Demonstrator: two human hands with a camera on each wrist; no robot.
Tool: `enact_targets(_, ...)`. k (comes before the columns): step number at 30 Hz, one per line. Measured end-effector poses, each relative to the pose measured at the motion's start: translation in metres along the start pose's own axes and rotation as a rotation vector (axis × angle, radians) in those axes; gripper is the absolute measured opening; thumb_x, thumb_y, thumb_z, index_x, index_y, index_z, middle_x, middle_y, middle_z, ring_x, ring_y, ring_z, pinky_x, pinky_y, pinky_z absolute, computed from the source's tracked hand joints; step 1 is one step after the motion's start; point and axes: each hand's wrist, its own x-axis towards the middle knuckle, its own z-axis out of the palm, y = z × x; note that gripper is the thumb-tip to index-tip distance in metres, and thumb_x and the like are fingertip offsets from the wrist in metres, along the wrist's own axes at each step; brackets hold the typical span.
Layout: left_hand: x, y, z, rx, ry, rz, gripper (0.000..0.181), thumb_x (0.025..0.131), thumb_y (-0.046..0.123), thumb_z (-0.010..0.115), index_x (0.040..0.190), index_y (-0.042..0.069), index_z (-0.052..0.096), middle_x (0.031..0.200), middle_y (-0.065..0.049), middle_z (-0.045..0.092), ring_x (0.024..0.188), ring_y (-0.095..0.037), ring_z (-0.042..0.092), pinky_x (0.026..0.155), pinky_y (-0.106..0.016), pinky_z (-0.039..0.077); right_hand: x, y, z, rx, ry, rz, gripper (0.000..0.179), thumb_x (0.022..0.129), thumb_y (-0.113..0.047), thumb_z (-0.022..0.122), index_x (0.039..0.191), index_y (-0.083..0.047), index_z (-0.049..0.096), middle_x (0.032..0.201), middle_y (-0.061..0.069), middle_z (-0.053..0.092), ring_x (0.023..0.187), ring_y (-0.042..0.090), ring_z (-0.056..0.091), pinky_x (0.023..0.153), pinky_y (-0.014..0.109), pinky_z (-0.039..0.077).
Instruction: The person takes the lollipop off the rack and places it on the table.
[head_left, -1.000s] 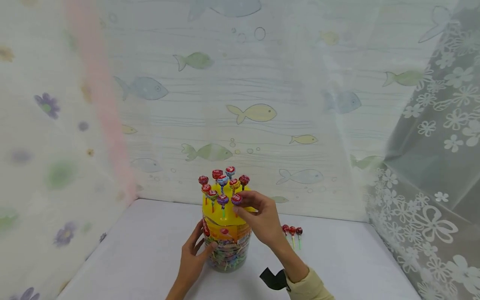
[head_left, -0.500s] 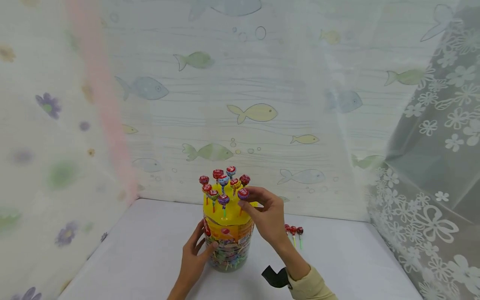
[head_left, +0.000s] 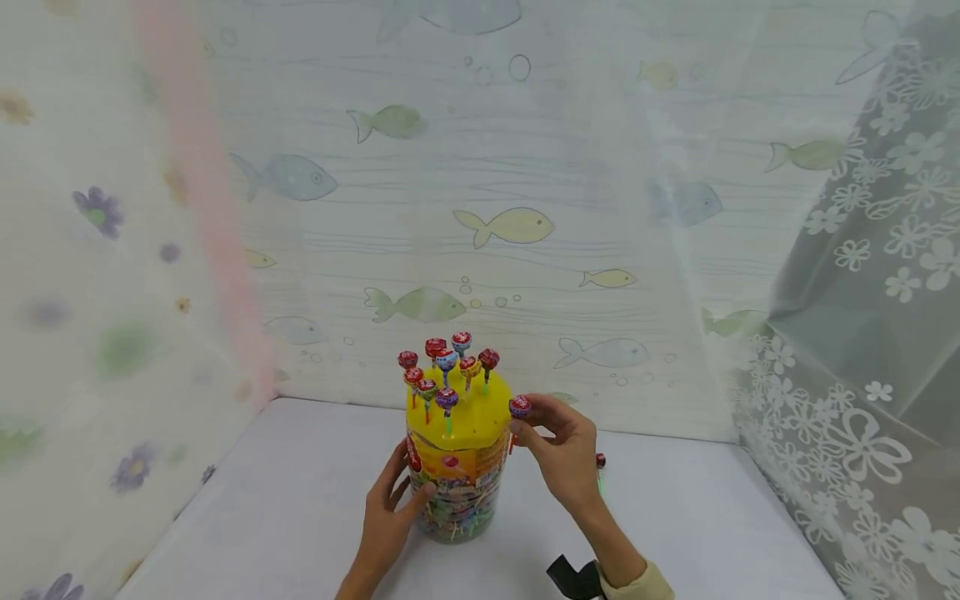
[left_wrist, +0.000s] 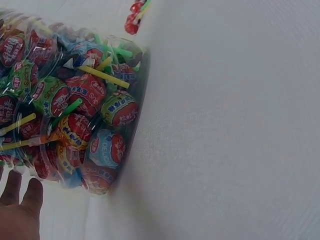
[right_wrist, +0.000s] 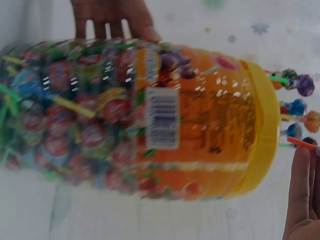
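Observation:
A clear plastic candy jar (head_left: pixel 457 500) stands upright on the white table, with wrapped lollipops inside and a yellow lid (head_left: pixel 457 421). Several lollipops (head_left: pixel 446 400) stand by their sticks in the lid. My left hand (head_left: pixel 386 521) holds the jar's left side, thumb at the front; its fingers (right_wrist: pixel 112 20) lie against the jar in the right wrist view. My right hand (head_left: pixel 562 454) pinches a red-and-purple lollipop (head_left: pixel 520 407) just right of the lid, apart from it. Its orange stick (right_wrist: pixel 301 143) points down, the whole stick out of the lid.
A lollipop (head_left: pixel 600 461) lies on the table (head_left: pixel 712 517) behind my right hand, partly hidden. Red lollipops (left_wrist: pixel 132 22) also show at the top of the left wrist view. A fish-patterned curtain (head_left: pixel 510 275) hangs behind, and a flowered sheet (head_left: pixel 112 333) borders the left.
The lollipop in my right hand has come out of the lid and moved to the right. My left hand has stayed on the jar. The hand now covers most of the loose lollipops.

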Motion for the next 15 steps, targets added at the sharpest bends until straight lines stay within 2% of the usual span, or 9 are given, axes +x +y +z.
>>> enact_targets(6, -0.001, 0.002, 0.001, 0.052, -0.002, 0.008, 0.077, 0.098, 0.026, 0.070, 0.161, 0.014, 0.027, 0.166, -0.010, 0.030, 0.151, -0.037, 0.031, 0.118, -0.060, 0.034, -0.016, 0.017, -0.018, -0.030, 0.072, 0.039, 0.027, 0.084, 0.009, 0.076, 0.111, 0.004, 0.071, 0.092, 0.001, 0.075, 0.078, 0.012, 0.072, 0.067, 0.034, 0.064)
enact_targets(11, 0.000, -0.001, 0.003, 0.160, -0.002, 0.072, 0.077, 0.100, 0.030, 0.067, 0.161, 0.012, 0.024, 0.165, -0.012, 0.031, 0.148, -0.038, 0.036, 0.114, -0.059, 0.040, -0.030, 0.035, -0.034, -0.059, 0.111, 0.084, 0.027, 0.083, 0.009, 0.077, 0.109, 0.004, 0.071, 0.090, 0.008, 0.075, 0.076, 0.013, 0.072, 0.065, 0.035, 0.064)
enact_targets(15, 0.001, -0.003, 0.002, 0.203, -0.010, 0.090, 0.078, 0.100, 0.033, 0.065, 0.162, 0.011, 0.023, 0.165, -0.010, 0.031, 0.147, -0.037, 0.038, 0.113, -0.058, 0.041, -0.039, 0.057, -0.050, -0.094, 0.118, 0.112, 0.025, 0.084, 0.007, 0.077, 0.108, 0.004, 0.072, 0.091, 0.017, 0.075, 0.077, 0.013, 0.073, 0.065, 0.033, 0.064)
